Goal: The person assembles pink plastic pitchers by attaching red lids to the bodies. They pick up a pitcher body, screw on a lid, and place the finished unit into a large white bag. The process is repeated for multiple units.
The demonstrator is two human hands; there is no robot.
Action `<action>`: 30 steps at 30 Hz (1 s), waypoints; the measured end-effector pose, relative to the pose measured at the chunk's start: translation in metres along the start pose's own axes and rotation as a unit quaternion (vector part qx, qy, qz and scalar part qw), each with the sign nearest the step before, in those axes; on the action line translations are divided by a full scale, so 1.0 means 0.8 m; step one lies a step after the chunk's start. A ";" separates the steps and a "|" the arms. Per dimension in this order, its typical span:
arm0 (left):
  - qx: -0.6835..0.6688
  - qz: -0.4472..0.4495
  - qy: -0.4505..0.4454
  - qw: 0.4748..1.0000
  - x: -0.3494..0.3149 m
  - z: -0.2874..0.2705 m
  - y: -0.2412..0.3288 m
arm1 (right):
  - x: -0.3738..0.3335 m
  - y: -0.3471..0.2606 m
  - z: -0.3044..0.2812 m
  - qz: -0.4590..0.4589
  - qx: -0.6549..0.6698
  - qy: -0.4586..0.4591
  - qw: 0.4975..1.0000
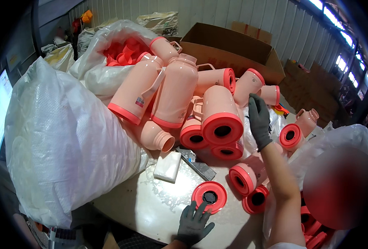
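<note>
1. Low in the frame, the left hand (193, 222), in a grey glove, rests on the pale table (159, 207) with fingers spread and released, its fingertips touching the near edge of a red round base cap (209, 196) lying flat.
2. Right of centre, the right hand (259, 119), also gloved, reaches up with fingers extended, against the heap of pink flask shells (180, 95); whether it grasps one, I cannot tell.
3. At left bulges a big white woven sack (59, 145).
4. Across the upper centre stands an open cardboard box (234, 45).
</note>
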State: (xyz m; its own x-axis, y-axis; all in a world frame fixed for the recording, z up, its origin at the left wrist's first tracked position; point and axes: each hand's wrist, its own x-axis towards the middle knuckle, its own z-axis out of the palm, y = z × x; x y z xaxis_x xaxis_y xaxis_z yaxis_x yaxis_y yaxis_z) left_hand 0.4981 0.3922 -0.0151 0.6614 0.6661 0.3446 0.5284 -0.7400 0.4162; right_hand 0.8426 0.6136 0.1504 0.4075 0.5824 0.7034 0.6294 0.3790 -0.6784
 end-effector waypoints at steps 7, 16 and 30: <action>-0.024 -0.022 0.038 0.999 -0.005 0.014 0.008 | 0.101 0.158 -0.035 0.051 -0.293 0.122 0.947; -0.067 -0.020 0.000 0.998 0.010 0.007 0.001 | 0.135 0.427 -0.194 0.082 -0.422 0.147 0.891; 0.086 0.032 0.024 0.996 -0.005 0.030 -0.006 | 0.199 0.500 -0.247 0.183 -0.413 -0.095 0.887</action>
State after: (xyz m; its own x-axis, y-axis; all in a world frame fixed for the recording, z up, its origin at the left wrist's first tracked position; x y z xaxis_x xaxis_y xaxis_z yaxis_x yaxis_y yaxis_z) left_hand 0.5057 0.3912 -0.0391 0.6729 0.6175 0.4073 0.5715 -0.7836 0.2437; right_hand 1.2898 0.7156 0.0332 0.6150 0.6977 0.3674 0.7802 -0.4706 -0.4122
